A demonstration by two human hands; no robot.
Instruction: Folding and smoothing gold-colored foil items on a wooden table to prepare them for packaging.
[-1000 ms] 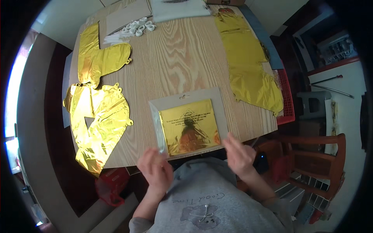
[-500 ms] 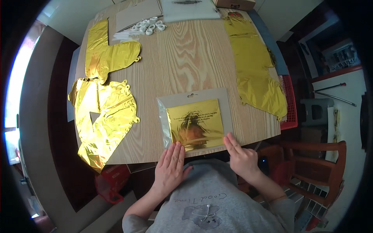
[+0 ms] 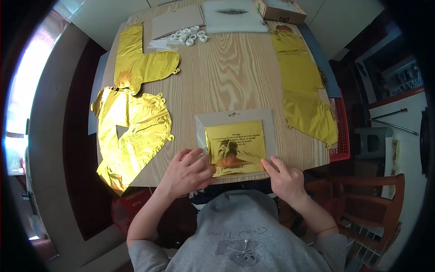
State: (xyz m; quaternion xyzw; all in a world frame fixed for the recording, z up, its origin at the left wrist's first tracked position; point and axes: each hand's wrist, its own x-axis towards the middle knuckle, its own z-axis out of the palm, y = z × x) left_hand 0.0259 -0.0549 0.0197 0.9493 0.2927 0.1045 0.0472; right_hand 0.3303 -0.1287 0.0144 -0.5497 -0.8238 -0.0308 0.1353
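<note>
A clear plastic bag [image 3: 234, 115] with a grey backing and a hang hole lies flat at the near table edge. Inside it shows a folded gold foil balloon [image 3: 240, 152] under dark print. My left hand [image 3: 189, 171] is at the bag's lower left edge, its fingers bent and closed against it; the fingertips are partly hidden. At the lower right corner, my right hand [image 3: 287, 179] grips the bag's edge, with its other fingers curled under. Unfolded gold foil balloons lie flat on the left, one [image 3: 147, 63] behind another [image 3: 140, 136], and a further one [image 3: 301, 81] on the right.
On the wooden table's far side are white ribbon rolls [image 3: 192, 35], thin white straws [image 3: 163, 43], a grey card [image 3: 176, 21], a translucent plastic sheet [image 3: 233, 17] and a cardboard box [image 3: 283, 11]. A red basket [image 3: 340, 129] stands beyond the right edge, a wooden chair [image 3: 380, 181] nearer me.
My left hand has gone from lying flat with straight fingers to bent fingers at the bag's left edge. My right hand's fingers have closed more at the corner. The whole view has shifted slightly.
</note>
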